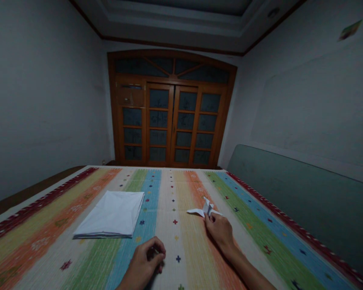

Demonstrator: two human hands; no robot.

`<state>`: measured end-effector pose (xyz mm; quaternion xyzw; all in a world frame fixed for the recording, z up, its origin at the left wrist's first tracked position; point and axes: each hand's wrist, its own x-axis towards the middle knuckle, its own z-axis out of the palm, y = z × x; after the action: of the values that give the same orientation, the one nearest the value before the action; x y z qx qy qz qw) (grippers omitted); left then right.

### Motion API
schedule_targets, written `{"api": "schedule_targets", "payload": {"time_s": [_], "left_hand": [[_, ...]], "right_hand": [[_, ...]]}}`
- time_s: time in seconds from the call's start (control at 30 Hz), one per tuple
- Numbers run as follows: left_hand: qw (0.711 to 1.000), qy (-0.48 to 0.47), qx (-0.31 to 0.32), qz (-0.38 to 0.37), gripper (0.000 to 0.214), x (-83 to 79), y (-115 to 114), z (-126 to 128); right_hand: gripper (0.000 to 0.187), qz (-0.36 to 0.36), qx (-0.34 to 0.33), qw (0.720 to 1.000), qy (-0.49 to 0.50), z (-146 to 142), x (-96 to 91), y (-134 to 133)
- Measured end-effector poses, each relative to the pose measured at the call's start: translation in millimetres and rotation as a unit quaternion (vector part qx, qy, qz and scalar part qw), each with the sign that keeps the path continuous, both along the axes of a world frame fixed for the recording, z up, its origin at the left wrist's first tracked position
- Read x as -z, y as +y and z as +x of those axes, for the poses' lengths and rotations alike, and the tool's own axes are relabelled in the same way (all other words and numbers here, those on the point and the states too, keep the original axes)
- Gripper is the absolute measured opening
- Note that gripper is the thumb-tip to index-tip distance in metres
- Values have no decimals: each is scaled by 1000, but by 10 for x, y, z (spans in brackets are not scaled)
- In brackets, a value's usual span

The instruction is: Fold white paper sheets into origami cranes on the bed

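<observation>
Right hand (221, 230) partly hides folded paper (207, 207); left hand (145, 259) curled, palm hidden.

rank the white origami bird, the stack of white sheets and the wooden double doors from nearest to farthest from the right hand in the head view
1. White origami bird: at the fingertips of the right hand.
2. Stack of white sheets: off to the left.
3. Wooden double doors: ahead, at the back of the room.

Free tablecloth (166, 201) between white stack (111, 213) and origami (207, 207)
</observation>
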<state>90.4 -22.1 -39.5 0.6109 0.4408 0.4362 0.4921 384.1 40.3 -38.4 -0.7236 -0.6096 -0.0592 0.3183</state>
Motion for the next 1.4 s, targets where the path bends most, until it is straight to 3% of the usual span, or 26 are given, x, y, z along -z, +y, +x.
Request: {"api": "schedule_targets", "payload": {"time_s": [0.23,0.33,0.43,0.53,0.6,0.9,1.0,1.07,1.13,1.23,1.4], "left_hand": [[1000,-4,6,-8,8,19,1,7],[1000,-5,8,-2,8,38,19,-2],[999,15,-7,41,10,13,25,-32],[995,55,-28,84,13,-48,9,-62],[991,82,-33,101,11,-73,-6,-70],[963,194,5,187,13,-53,17,-142],[933,251,-18,258,17,-146,134,-272],[898,332,-47,285,23,-231,249,-391],[849,446,-100,265,26,-304,370,-519],[831,488,-152,220,41,-346,513,-679],[809,537,-200,132,59,-280,580,-777]], "right_hand": [[38,29,-91,995,-18,-229,-108,-132],[32,21,-168,985,-25,-471,-162,-288],[11,-5,-287,958,-16,-704,-177,-486],[33,-48,-367,929,5,-820,-123,-646],[39,-58,-376,925,-2,-834,-67,-703],[33,-70,-378,922,-45,-826,15,-701],[34,-66,-380,921,-51,-819,26,-689],[35,-65,-382,920,-52,-814,26,-683],[35,-64,-386,919,-53,-813,16,-682],[37,-67,-388,918,-54,-820,-8,-685],[39,-71,-387,918,-60,-820,-21,-682]]}}
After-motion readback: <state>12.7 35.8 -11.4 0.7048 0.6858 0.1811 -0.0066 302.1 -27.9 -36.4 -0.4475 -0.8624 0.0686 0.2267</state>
